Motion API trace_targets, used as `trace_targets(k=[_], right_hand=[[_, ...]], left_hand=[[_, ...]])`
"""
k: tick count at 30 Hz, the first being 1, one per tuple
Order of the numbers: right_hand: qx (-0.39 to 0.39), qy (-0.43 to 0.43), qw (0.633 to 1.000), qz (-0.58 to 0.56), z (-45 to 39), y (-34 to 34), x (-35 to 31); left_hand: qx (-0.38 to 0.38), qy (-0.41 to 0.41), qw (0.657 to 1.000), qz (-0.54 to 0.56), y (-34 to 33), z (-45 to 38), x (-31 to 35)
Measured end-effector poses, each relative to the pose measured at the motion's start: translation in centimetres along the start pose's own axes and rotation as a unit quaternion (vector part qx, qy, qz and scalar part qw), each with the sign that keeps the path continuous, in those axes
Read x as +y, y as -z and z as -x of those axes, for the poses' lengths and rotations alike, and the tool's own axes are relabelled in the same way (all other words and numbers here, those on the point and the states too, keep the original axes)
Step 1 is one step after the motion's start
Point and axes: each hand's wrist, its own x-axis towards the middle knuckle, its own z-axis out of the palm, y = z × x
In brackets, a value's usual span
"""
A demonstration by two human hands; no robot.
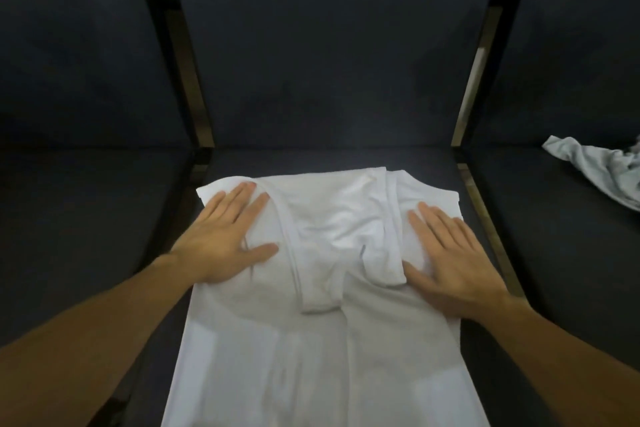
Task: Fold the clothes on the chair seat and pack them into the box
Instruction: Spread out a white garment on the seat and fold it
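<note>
White shirt [311, 340] first, since it takes up most of what I can see: a sleeveless top spread flat along the dark chair seat [332, 158], its neckline towards the chair back [329, 45] and its hem running down out of view near the person. Both long sides look turned in towards the middle, and one strap lies folded over the chest, so I judge the folding is part done and the cloth is being smoothed before the next fold.

Beyond it the chair back rises dark and plain, with more dark seats on either side. On the seat to the right lies a crumpled pale garment [595, 170], well apart from the shirt; I take it as waiting its turn. No box shows from where the camera looks.

Left hand [221, 239] lies palm down on the shirt's left shoulder, fingers straight and spread, gripping nothing, seemingly pinning that edge so it cannot creep. Right hand [450, 260] rests the same way on the right shoulder, flat and relaxed, thumb beside the folded strap. Pressing both sides at once keeps the thin, slippery cloth square.
</note>
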Motion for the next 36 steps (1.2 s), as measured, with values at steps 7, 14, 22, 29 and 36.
trace_targets(k=[7, 14, 22, 29, 36], right_hand=[[0.024, -0.028, 0.997, -0.075, -4.5, 2.2, 2.4], [0.053, -0.121, 0.985, -0.114, -3.2, 3.1, -4.6], [0.133, -0.153, 0.911, -0.359, -2.5, 5.2, -7.5], [0.136, -0.175, 0.773, -0.594, -1.1, 8.2, -10.1], [-0.097, -0.265, 0.806, -0.520, 2.7, 5.0, -9.9]], left_hand=[[0.073, -0.011, 0.997, 0.013, 1.6, -3.8, -1.8], [0.085, 0.066, 0.987, 0.121, 1.4, 0.8, 10.7], [0.131, 0.144, 0.882, 0.429, 2.5, 0.7, 11.2], [0.197, 0.185, 0.711, 0.649, 9.5, 3.9, 9.7], [0.022, 0.250, 0.735, 0.630, 5.4, 8.1, 9.2]])
